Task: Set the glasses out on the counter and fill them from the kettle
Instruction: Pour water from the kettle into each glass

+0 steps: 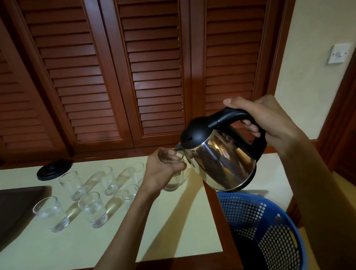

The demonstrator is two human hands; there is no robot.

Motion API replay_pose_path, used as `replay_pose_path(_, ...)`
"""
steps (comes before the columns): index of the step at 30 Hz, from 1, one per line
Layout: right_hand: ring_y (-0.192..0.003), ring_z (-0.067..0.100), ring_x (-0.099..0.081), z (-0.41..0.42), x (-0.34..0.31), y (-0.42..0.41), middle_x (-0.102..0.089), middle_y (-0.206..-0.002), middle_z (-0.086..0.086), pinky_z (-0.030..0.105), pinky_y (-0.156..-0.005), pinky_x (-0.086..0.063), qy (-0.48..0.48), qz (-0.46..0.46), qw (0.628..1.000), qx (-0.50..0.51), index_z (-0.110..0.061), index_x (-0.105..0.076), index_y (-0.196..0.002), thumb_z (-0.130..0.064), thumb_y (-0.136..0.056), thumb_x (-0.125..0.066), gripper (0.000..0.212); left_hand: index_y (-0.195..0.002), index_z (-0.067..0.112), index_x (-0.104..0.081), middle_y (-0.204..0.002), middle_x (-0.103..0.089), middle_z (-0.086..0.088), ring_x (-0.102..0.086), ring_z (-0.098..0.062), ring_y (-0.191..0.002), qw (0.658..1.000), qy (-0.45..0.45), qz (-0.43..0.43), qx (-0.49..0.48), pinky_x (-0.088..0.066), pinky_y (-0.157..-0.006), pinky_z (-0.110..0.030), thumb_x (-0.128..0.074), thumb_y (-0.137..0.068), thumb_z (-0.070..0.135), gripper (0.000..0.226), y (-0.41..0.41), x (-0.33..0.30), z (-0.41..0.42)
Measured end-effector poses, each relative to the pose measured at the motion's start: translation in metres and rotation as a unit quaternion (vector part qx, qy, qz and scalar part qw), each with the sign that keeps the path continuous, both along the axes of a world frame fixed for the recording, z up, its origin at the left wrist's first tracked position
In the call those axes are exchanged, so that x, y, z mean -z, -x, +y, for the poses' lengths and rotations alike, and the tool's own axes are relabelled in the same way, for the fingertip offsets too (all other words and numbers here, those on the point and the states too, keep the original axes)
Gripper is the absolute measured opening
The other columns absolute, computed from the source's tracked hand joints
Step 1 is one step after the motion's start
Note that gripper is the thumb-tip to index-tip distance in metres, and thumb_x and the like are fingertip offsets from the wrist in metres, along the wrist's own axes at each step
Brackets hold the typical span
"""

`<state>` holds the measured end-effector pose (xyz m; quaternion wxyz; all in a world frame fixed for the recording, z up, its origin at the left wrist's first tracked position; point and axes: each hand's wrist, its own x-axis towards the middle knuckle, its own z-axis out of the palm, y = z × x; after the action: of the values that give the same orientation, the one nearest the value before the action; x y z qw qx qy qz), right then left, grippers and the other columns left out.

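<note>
My right hand (269, 119) grips the black handle of a steel kettle (222, 163), which is tilted with its spout over a clear glass (172, 181). My left hand (164, 169) holds that glass just above the cream counter (176, 225), near its right edge. Several more clear glasses stand on the counter to the left in two rows. The front two (48, 214) (93, 210) have water in them. Others (72, 185) (108, 179) stand behind them.
The kettle's black base (53, 169) lies at the back left of the counter. A dark tray (12, 209) sits at the left edge. A blue perforated basket (263, 230) stands on the floor right of the counter. Louvred wooden doors rise behind.
</note>
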<state>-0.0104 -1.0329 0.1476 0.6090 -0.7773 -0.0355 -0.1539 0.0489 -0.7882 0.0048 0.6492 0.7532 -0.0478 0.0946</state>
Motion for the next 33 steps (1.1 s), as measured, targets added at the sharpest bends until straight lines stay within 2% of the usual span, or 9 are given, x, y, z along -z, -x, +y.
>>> replay_pose_path(4, -0.039, 0.014, -0.036, -0.01, 0.013, 0.001, -0.045, -0.047, 0.001, 0.025, -0.039, -0.028, -0.068, -0.012, 0.998, -0.012, -0.009, -0.072, -0.071, -0.05, -0.08, -0.08, 0.042, -0.098, 0.011, -0.068, -0.098, -0.075, -0.011, -0.074, -0.026, -0.095, 1.0, 0.03, -0.002, -0.001, -0.064, -0.075, -0.037, -0.092, -0.06, 0.006, 0.045, 0.0, -0.012, 0.003)
replay_pose_path(6, -0.037, 0.013, -0.035, -0.014, 0.019, 0.0, -0.044, -0.047, -0.001, 0.024, -0.037, -0.027, -0.111, -0.008, 0.994, -0.01, -0.006, -0.073, -0.085, -0.05, -0.077, -0.081, 0.045, -0.097, 0.011, -0.067, -0.095, -0.074, -0.007, -0.074, -0.022, -0.093, 0.999, 0.046, 0.0, 0.0, -0.063, -0.069, -0.032, -0.094, -0.062, 0.005, 0.044, 0.001, -0.014, 0.001)
replay_pose_path(8, -0.036, 0.013, -0.035, -0.016, 0.028, 0.001, -0.044, -0.046, -0.001, 0.023, -0.035, -0.027, -0.142, 0.004, 0.99, -0.006, -0.011, -0.073, -0.076, -0.049, -0.077, -0.081, 0.039, -0.097, 0.012, -0.068, -0.092, -0.074, -0.003, -0.073, -0.016, -0.089, 0.999, 0.051, 0.0, -0.005, -0.062, -0.067, -0.027, -0.095, -0.063, 0.005, 0.044, 0.004, -0.012, -0.003)
replay_pose_path(10, -0.036, 0.014, -0.035, -0.018, 0.041, 0.004, -0.043, -0.046, 0.0, 0.025, -0.036, -0.028, -0.171, 0.012, 0.985, 0.009, -0.018, -0.067, -0.058, -0.051, -0.077, -0.081, 0.04, -0.099, 0.014, -0.069, -0.094, -0.075, -0.001, -0.073, -0.017, -0.091, 0.999, 0.042, 0.005, -0.024, -0.064, -0.078, -0.037, -0.096, -0.061, 0.011, 0.047, 0.002, -0.002, -0.006)
replay_pose_path(13, -0.033, 0.014, -0.035, -0.017, 0.061, 0.008, -0.042, -0.044, -0.001, 0.025, -0.036, -0.032, -0.205, 0.014, 0.978, 0.021, -0.021, -0.061, -0.05, -0.051, -0.085, -0.074, 0.048, -0.099, 0.012, -0.068, -0.095, -0.074, -0.002, -0.071, -0.018, -0.093, 0.997, 0.039, 0.03, -0.052, -0.062, -0.087, -0.041, -0.093, -0.063, 0.009, 0.044, 0.004, 0.028, -0.011)
replay_pose_path(16, -0.032, 0.011, -0.036, -0.011, 0.073, 0.013, -0.042, -0.043, -0.003, 0.021, -0.035, -0.034, -0.217, 0.008, 0.976, 0.024, -0.016, -0.061, -0.06, -0.048, -0.094, -0.066, 0.047, -0.101, 0.009, -0.066, -0.101, -0.074, -0.004, -0.07, -0.021, -0.1, 0.994, 0.054, 0.047, -0.083, -0.056, -0.081, -0.03, -0.09, -0.062, 0.005, 0.046, 0.005, 0.06, -0.012)
replay_pose_path(21, -0.035, 0.014, -0.04, -0.004, 0.093, 0.018, -0.046, -0.047, 0.0, 0.022, -0.039, -0.037, -0.208, 0.001, 0.976, 0.067, -0.013, -0.062, -0.067, -0.061, -0.077, -0.076, 0.051, -0.1, 0.011, -0.067, -0.108, -0.073, -0.001, -0.067, -0.015, -0.107, 0.994, 0.032, 0.063, -0.081, -0.048, -0.076, -0.018, -0.09, -0.065, 0.003, 0.043, 0.005, 0.092, -0.007)
replay_pose_path(29, -0.04, 0.016, -0.04, 0.009, 0.108, 0.021, -0.048, -0.05, 0.003, 0.025, -0.043, -0.036, -0.241, 0.028, 0.963, 0.118, -0.01, -0.061, -0.066, -0.05, -0.082, -0.077, 0.046, -0.104, 0.014, -0.065, -0.111, -0.072, 0.001, -0.066, -0.013, -0.106, 0.997, -0.007, 0.049, -0.055, -0.05, -0.078, -0.019, -0.091, -0.066, 0.006, 0.047, 0.006, 0.112, 0.004)
replay_pose_path(33, -0.039, 0.016, -0.041, 0.011, 0.111, 0.017, -0.048, -0.047, 0.002, 0.024, -0.043, -0.037, -0.245, 0.038, 0.96, 0.129, -0.011, -0.061, -0.064, -0.049, -0.082, -0.078, 0.046, -0.104, 0.017, -0.065, -0.11, -0.073, 0.002, -0.068, -0.015, -0.107, 0.998, -0.018, 0.047, -0.038, -0.055, -0.086, -0.023, -0.094, -0.064, 0.009, 0.05, 0.001, 0.116, 0.008)
